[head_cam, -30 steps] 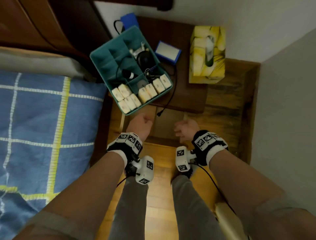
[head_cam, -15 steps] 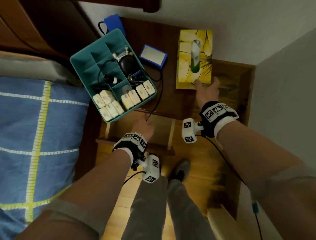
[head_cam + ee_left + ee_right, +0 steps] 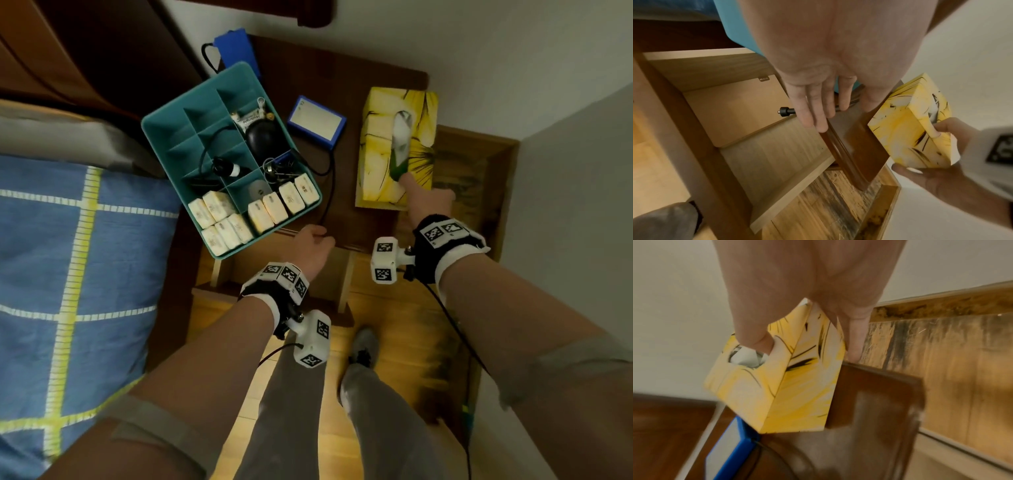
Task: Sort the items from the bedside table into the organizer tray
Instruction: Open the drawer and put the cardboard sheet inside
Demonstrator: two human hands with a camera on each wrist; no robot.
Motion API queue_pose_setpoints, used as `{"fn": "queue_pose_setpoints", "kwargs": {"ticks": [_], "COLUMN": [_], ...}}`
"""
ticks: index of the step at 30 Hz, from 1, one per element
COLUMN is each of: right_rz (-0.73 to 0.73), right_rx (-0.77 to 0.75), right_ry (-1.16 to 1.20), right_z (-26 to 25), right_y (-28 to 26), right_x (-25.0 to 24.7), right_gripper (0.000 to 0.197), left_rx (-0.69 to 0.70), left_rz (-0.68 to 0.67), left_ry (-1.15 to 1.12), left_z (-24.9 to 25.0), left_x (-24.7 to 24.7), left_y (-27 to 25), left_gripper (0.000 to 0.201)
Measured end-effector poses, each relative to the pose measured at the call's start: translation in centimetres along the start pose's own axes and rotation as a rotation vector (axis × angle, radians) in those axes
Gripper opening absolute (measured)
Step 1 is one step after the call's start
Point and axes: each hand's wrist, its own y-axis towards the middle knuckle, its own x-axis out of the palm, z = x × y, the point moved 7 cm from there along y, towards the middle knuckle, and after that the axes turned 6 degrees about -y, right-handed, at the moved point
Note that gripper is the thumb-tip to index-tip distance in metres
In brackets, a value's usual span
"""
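Note:
The teal organizer tray [image 3: 205, 102] sits on the left of the dark bedside table [image 3: 342, 192], with cream packets [image 3: 219, 212], a black round item [image 3: 263, 137] and small gear in its compartments. A yellow tissue box [image 3: 380, 161] stands at the table's right. My right hand [image 3: 421, 195] grips its near end, thumb at the top opening [image 3: 758, 344] and fingers down the side. In the left wrist view the same grip on the box [image 3: 906, 129] shows. My left hand [image 3: 323, 234] rests straight fingers [image 3: 813, 113] on the table's front edge, holding nothing.
A blue-framed device [image 3: 317, 121] with a black cable [image 3: 329, 185] lies between tray and box. Another blue object [image 3: 236, 48] sits behind the tray. Below the tabletop a drawer [image 3: 748, 105] stands pulled out. The bed [image 3: 68, 257] is at left, a wall at right.
My right hand went from in front of the drawer up to the tissue box and took hold of its near end. My left hand rose to the table's front edge.

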Motion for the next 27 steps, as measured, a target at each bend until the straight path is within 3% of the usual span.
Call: {"fn": "queue_pose_setpoints", "kwargs": {"ticks": [3,8,11,14,19,23,25,27], "right_rz": [-0.047,-0.328,-0.451,-0.550,-0.692,-0.744,-0.751,-0.780], "right_rx": [-0.026,-0.035,-0.021,-0.011,0.049,0.057,0.060,0.077], "right_ry": [-0.078,-0.210,-0.221,-0.310,-0.396,-0.528,-0.514,-0.415], "right_z": [3.4,10.9,15.0,18.2,20.6,20.8,20.1,18.8], "right_y": [-0.3,-2.5,-4.3,-6.5,-11.2,-16.0,-17.6,-19.5], "right_x": [-1.4,-1.6,-1.6,-0.8,2.8,7.7,10.3,12.9], "right_gripper": [0.098,0.094,0.093,0.096,0.085,0.083,0.091,0.078], "left_rx": [0.018,-0.015,-0.072,-0.112,-0.214,-0.341,-0.360,-0.325], "left_rz": [0.000,-0.042,-0.094,-0.055,0.009,0.018,0.035,0.031], "left_ry": [-0.074,-0.163,-0.207,-0.300,-0.274,-0.320,-0.380,-0.411], "left_z": [0.8,-0.5,-3.2,-6.5,-13.6,-16.7,-17.6,-18.2], "left_x": [0.9,3.7,5.9,6.2,3.4,-2.2,-5.1,-7.6], "left_y": [-1.4,-4.5,-6.4,-8.2,-10.0,-12.2,-12.9,-12.3], "left_gripper": [0.055,0.073,0.082,0.096,0.129,0.091,0.086,0.073]}}
